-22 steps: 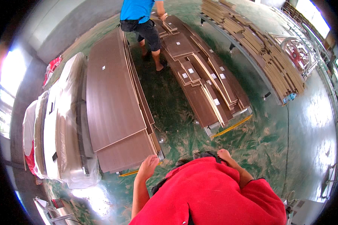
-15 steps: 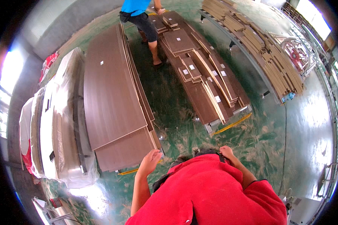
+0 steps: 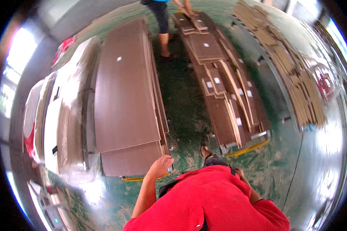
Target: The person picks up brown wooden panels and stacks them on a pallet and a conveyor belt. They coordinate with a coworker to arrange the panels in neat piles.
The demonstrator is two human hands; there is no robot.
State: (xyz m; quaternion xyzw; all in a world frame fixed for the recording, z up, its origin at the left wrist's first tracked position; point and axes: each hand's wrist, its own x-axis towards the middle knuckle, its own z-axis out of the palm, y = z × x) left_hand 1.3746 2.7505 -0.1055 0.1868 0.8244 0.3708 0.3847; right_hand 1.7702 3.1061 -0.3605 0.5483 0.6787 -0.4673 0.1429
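Your left hand [image 3: 160,166] sits at the near right corner of the stack of dark brown panels [image 3: 125,96], fingers loosely curled, touching or just over the corner; grip cannot be confirmed. In the earlier frames it hung just short of that edge, fingers more spread. Your right hand [image 3: 240,173] is low beside your red shirt [image 3: 212,204], mostly hidden; you cannot tell whether it is open or closed. The stack lies lengthwise at left on the green floor [image 3: 181,107], beside plastic-wrapped white boards [image 3: 61,115]. A second pallet of mixed brown boards [image 3: 223,88] lies to the right. The other person [image 3: 162,23] has shifted toward the top edge, hands on the far boards.
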